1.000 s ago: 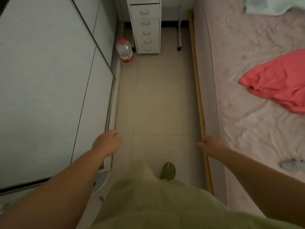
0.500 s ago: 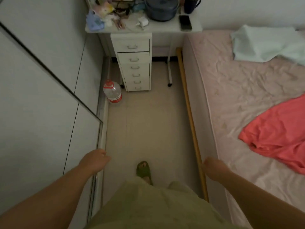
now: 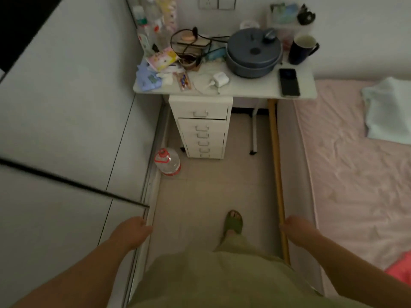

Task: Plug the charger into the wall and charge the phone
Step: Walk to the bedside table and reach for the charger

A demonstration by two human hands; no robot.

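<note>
L hand and R hand hanging low at the sides, both loosely curled, gripping nothing. Green slipper stepping on the tile floor. Ahead, counter w/ white charger lying mid-front, cable coiling beside it; phone lying flat nr the right edge. Wall outlet sitting above, at frame top.

White charger and dark phone flat on the desk, well apart.
</note>
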